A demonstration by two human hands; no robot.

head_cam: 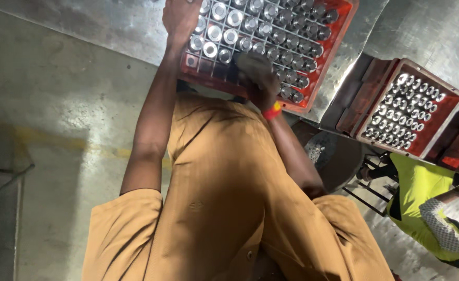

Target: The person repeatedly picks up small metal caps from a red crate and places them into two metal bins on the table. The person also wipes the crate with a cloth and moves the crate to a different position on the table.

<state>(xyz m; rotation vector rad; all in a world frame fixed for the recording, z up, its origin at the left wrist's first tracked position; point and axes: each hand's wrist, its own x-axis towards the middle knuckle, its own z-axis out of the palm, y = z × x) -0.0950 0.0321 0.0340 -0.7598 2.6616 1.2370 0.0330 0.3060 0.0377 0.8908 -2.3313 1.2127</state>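
Fingers of left hand (180,18) curl on red plastic crate (344,21) rim; right hand (255,70) blurred, grip unclear, over shiny metal cylinders (271,36)

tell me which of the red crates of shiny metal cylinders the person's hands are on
The large red plastic crate at top centre: the left hand and right hand rest on it. The smaller red crate to the right stands untouched.

Mustard-brown short-sleeved shirt (224,208), buttoned front, red and yellow wristband (272,111)
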